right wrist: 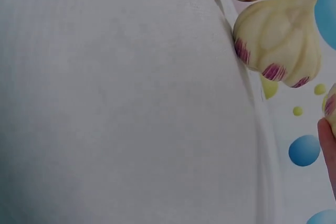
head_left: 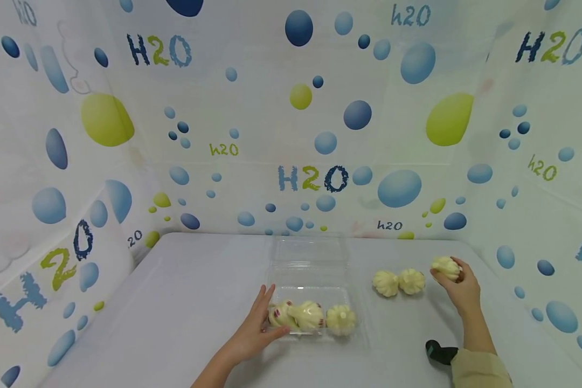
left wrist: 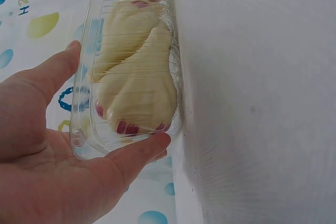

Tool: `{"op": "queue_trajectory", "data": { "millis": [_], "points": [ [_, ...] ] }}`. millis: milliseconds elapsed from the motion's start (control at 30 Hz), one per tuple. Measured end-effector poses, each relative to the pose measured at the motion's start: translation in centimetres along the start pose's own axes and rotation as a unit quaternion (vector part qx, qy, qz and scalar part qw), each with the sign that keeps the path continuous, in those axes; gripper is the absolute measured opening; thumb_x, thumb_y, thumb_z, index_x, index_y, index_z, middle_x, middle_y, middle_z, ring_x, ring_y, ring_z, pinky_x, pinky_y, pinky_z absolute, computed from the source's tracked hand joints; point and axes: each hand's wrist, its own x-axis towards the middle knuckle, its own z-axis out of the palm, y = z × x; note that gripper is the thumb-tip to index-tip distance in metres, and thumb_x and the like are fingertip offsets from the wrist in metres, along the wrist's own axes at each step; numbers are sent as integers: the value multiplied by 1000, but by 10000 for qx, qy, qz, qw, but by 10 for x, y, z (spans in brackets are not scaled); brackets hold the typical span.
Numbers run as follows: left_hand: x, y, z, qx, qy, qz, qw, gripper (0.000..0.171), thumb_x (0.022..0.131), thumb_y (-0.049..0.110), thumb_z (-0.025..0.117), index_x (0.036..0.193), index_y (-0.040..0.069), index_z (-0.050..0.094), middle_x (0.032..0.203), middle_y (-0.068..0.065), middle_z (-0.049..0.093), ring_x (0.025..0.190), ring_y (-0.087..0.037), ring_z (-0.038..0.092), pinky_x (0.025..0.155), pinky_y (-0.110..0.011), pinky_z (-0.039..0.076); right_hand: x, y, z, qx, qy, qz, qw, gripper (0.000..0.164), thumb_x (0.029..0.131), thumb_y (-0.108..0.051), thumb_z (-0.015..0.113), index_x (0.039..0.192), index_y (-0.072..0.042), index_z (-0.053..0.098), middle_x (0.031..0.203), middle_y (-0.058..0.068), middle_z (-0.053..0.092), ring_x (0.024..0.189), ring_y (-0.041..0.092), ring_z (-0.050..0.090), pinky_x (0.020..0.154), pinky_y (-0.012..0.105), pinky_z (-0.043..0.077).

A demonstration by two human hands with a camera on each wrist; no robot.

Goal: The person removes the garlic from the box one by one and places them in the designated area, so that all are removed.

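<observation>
The clear plastic container point(head_left: 298, 290) is spread open on the table, its lid point(head_left: 307, 253) folded back behind it. Inside sit two garlic bulbs with purple marks point(head_left: 309, 315) and a paler garlic bulb point(head_left: 341, 320) at the right end. My left hand point(head_left: 252, 331) touches the container's left end with straight, spread fingers, thumb along the front wall. On the far right my right hand point(head_left: 461, 284) grips another garlic bulb point(head_left: 444, 267) between thumb and fingers. Two more garlic bulbs point(head_left: 411, 281) lie side by side between it and the container. In the right wrist view only a fingertip shows.
A black curved object point(head_left: 440, 353) shows by the right sleeve point(head_left: 480, 369). The white table point(head_left: 184, 285) is bordered by a curtain point(head_left: 257, 108) printed with coloured dots and H2O lettering.
</observation>
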Motion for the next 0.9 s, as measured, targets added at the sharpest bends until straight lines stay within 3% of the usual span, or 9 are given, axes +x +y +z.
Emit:
{"op": "queue_trajectory", "data": {
  "millis": [200, 400, 567, 900],
  "points": [
    [1, -3, 0, 30, 10, -48, 10000, 89, 83, 33, 67, 147, 10, 10, 148, -27, -6, 127, -52, 20, 95, -66, 23, 4, 11, 1, 513, -543, 257, 9969, 76, 87, -30, 62, 142, 0, 21, 130, 25, 33, 88, 0, 40, 64, 8, 44],
    [0, 0, 0, -30, 3, -15, 10000, 89, 83, 30, 68, 147, 8, 11, 148, -28, -6, 128, -52, 17, 95, -66, 23, 9, 20, 0, 174, -989, 527, 9935, 81, 87, -33, 62, 143, 2, 15, 133, 28, 26, 99, 19, 42, 65, 12, 44],
    [0, 1, 0, -84, -43, 16, 10000, 90, 83, 29, 68, 147, 9, 8, 147, -29, -7, 123, -52, 29, 94, -63, 29, 14, 27, 0, 163, -1388, 638, 9881, 85, 87, -35, 62, 144, 2, 10, 139, 34, 16, 117, 38, 33, 68, 14, 44],
    [0, 0, -1, -130, -75, 41, 9999, 90, 83, 28, 68, 148, 10, 7, 147, -29, -8, 121, -52, 34, 93, -61, 32, 18, 25, 3, 2, -1685, 619, 9838, 85, 86, -33, 63, 142, 6, 13, 134, 36, 21, 114, 38, 35, 69, 17, 47]
  ]
}}
